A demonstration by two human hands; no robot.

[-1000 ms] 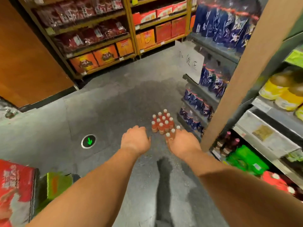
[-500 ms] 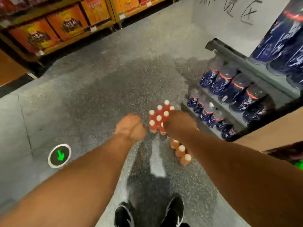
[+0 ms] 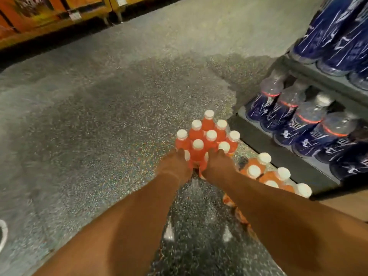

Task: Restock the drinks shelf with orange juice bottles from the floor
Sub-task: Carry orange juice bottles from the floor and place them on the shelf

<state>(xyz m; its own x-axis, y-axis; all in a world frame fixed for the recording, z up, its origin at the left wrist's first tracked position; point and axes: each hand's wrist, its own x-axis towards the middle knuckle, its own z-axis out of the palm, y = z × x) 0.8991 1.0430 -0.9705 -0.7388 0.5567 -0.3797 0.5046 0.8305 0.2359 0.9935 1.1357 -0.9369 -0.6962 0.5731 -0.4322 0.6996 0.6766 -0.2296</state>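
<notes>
Both bare arms reach down toward the speckled grey floor, and the left hand and right hand sit side by side with only a narrow gap between them. Each hand presses its fingertips against the near edge of a tight cluster of orange juice bottles with white caps; the fingers curl around the nearest bottles, though from here I cannot tell whether either hand has truly closed on one, since the backs of the hands hide the grip. The cluster stands upright on the floor, starting right at the fingertips and running away from them. Just to the right of the right hand, close beside the wrist and forearm, a second group of orange bottles stands on the floor, partly hidden by the arm. Beyond those, further right of the right hand, the bottom tier of a dark drinks shelf holds a row of blue-labelled bottles lying tilted, with bigger blue ones on the tier above. Far ahead of the left hand, across the aisle, an orange-yellow shelf unit shows blurrily.
</notes>
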